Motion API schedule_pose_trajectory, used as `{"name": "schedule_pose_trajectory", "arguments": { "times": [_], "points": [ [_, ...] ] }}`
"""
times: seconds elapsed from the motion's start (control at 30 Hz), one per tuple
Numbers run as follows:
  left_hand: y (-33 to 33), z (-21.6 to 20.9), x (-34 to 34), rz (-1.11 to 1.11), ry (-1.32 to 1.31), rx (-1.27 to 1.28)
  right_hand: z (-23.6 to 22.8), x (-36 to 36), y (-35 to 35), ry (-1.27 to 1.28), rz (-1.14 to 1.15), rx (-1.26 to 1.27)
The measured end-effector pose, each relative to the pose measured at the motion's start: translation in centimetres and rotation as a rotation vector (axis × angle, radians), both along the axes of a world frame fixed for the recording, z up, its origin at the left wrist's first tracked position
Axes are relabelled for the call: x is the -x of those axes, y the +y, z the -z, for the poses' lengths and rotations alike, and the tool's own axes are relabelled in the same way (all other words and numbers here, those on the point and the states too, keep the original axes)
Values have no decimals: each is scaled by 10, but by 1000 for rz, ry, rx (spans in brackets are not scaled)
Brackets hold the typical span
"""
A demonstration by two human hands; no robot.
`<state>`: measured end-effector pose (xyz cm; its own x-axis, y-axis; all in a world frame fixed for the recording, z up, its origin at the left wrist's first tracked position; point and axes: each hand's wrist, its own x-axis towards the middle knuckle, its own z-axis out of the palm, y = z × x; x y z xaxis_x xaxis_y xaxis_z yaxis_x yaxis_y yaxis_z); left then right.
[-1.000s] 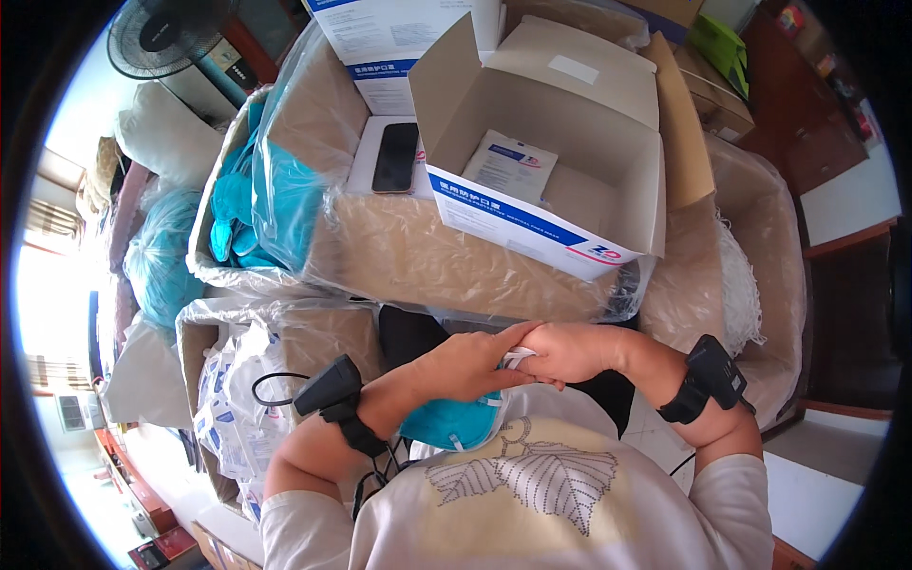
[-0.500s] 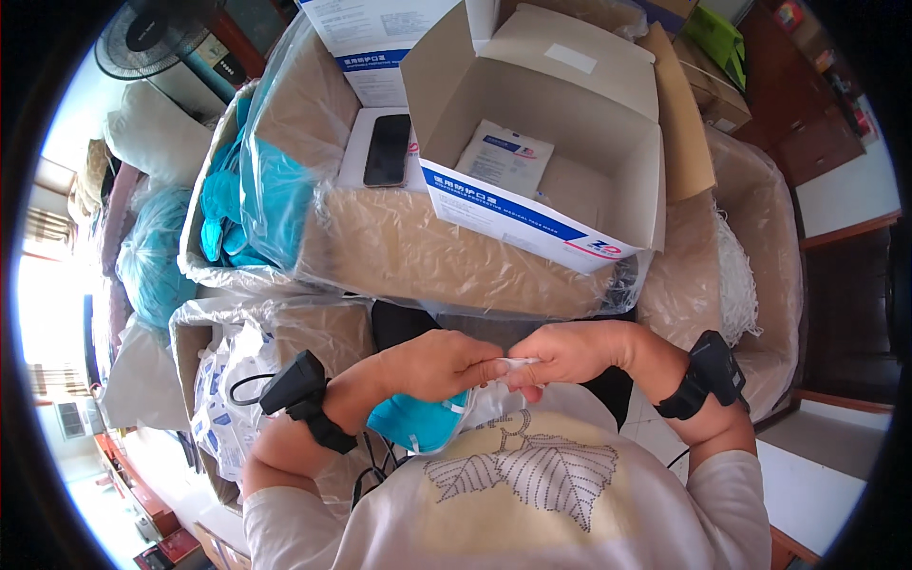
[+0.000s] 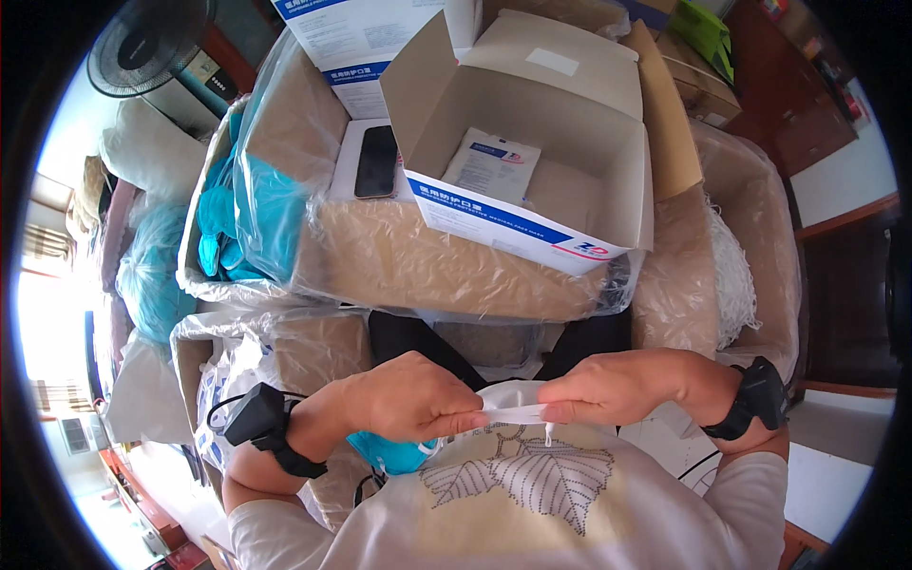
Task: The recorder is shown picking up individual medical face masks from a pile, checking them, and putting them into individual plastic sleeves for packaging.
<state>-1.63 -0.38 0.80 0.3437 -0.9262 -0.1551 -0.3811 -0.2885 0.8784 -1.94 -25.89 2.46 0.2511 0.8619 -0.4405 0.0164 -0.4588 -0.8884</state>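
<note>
The white strap [image 3: 514, 415] spans your hands, seemingly taut now that you've drawn them farther apart. Your left hand [image 3: 418, 399] and right hand [image 3: 613, 388] curl closed, thumbs pinching it. The teal mask [image 3: 388, 454] shows at eight o'clock, the open box [image 3: 522, 229] at twelve.

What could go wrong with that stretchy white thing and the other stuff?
The white band looks taut between the left hand and right hand, so it might slip or snap. No fingers seem to grip the teal mask, so it could fall. The phone lies beside the open box; a bump might knock it.
</note>
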Motion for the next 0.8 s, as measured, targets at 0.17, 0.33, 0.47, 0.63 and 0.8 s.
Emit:
{"name": "schedule_pose_trajectory", "arguments": {
  "times": [0.17,0.33,0.47,0.63,0.8],
  "points": [
    [1,-6,4,23,-87,47,-12,-1,-11,2,-37,22],
    [-5,1,-4,-86,112,-7,9,-13,-6,193,63,-47],
    [-3,14,-6,-125,475,38,17,-15,7,300,172,-147],
    [-3,18,-3,-302,607,87,22,-14,17,362,311,-194],
    [-7,30,-4,-391,327,77,26,-9,25,313,404,-157]
  ]
}}
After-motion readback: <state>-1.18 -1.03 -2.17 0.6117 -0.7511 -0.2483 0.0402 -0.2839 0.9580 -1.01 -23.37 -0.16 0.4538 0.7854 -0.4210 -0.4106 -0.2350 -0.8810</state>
